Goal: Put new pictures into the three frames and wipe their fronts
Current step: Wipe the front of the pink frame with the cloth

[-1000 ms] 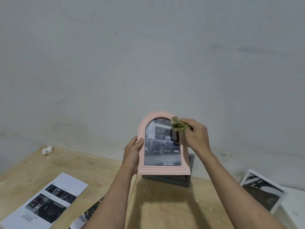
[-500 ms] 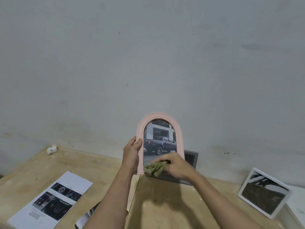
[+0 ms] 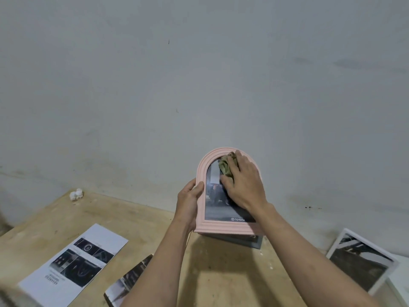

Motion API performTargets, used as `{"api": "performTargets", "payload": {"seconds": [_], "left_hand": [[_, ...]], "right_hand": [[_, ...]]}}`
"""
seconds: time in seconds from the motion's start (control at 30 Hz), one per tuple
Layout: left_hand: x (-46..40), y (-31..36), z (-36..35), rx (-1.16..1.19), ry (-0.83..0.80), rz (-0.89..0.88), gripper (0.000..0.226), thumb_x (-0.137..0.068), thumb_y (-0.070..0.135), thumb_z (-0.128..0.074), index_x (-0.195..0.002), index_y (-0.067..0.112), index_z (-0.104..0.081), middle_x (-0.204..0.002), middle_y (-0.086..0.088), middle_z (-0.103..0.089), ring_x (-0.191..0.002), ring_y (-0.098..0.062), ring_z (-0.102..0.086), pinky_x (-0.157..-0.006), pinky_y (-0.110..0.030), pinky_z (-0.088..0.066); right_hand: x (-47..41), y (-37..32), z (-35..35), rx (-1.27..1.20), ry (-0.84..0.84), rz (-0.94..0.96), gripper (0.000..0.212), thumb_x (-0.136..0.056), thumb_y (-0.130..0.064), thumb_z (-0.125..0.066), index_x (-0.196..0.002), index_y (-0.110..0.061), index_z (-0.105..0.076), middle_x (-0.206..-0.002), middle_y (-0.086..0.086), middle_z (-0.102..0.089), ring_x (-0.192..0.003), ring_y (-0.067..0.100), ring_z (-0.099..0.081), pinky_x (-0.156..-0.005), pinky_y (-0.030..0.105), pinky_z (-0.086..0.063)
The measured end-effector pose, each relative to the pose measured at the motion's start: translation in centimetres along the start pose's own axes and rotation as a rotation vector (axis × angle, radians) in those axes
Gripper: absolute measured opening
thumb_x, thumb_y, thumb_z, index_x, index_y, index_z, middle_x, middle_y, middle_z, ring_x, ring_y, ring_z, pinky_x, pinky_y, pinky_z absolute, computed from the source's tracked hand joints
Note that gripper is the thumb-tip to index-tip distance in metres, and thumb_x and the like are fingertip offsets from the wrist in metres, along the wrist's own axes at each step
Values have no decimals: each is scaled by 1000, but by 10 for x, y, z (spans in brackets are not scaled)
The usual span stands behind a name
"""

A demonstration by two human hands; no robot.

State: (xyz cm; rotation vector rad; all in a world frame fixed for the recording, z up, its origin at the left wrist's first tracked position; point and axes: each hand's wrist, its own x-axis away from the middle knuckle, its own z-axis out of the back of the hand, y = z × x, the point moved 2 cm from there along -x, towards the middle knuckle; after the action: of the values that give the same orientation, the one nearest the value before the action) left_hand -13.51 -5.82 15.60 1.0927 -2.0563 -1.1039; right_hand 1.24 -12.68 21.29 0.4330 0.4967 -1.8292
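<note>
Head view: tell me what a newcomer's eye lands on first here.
First the pink arched frame, held up before the grey wall, the left hand gripping its left edge while the right hand presses a green cloth near the top of its front. Next, the white frame leaning at far right and the printed sheet on the wooden table.

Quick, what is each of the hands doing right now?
Left hand: grips the left edge of the pink arched frame, holding it upright.
Right hand: presses a crumpled green cloth against the frame's front near the top.
</note>
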Motion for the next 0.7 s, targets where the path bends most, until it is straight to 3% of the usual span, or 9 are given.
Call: {"api": "performTargets", "payload": {"seconds": [0.07, 0.1, 0.2, 0.33, 0.5, 0.6, 0.7], "left_hand": [[1, 1, -2, 10, -12, -3, 25, -100, 12, -54, -118, 9, -71, -110, -24, -73, -101, -44, -69, -91, -61, -54], [1, 1, -3, 8, -19, -7, 24, -99, 12, -55, -117, 10, -72, -111, -24, -73, -103, -44, -69, -92, -60, -54], [0, 3, -4, 0, -17, -23, 25, -99, 13, -56, -118, 8, -71, -111, -24, -73, -99, -41, -70, -92, -56, -55], [-4, 10, 7, 47, -10, -25, 23, -99, 12, -56, -115, 5, -70, -108, -23, -73, -92, -35, -70, -89, -50, -56], [-7, 11, 17, -73, 2, -52, 22, -102, 12, -52, -109, 4, -70, -103, -26, -72, -86, -31, -69, -77, -39, -58], [-6, 12, 16, -90, -7, -45, 23, -102, 13, -51, -112, 4, -70, -103, -25, -73, -84, -31, -70, -72, -37, -60], [-5, 14, 8, -79, -63, -40, 23, -102, 15, -53, -113, 7, -71, -104, -24, -73, -87, -33, -71, -77, -44, -59]], "right_hand": [[1, -6, -9, -37, -73, -24, 70, -95, -49, -40, -153, -19, -15, -162, 5, -3, -148, 26, -2, -121, 45, -10], [2, -10, -12, -90, -87, -5, 68, -97, -44, -41, -153, -19, -13, -162, 4, -1, -149, 25, 2, -121, 45, -10], [13, -28, -12, -226, -101, 120, 56, -101, -24, -40, -153, -23, -20, -162, -4, -7, -149, 17, -1, -121, 42, -16], [44, -33, -15, -328, -220, 272, 55, -101, -21, -40, -152, -32, -19, -159, -17, -6, -147, 4, 3, -121, 29, -4], [69, -20, -19, -226, -386, 548, 52, -95, -33, -30, -146, -23, -36, -156, -4, -28, -147, 14, -16, -119, 43, -23], [71, -12, -1, -294, -238, 572, 47, -96, -23, -34, -142, -21, -42, -154, -6, -32, -145, 12, -23, -115, 41, -31], [36, 9, 22, -427, 83, 258, 50, -93, -9, -38, -140, -24, -47, -153, -14, -29, -144, 5, -21, -119, 28, -21]]}}
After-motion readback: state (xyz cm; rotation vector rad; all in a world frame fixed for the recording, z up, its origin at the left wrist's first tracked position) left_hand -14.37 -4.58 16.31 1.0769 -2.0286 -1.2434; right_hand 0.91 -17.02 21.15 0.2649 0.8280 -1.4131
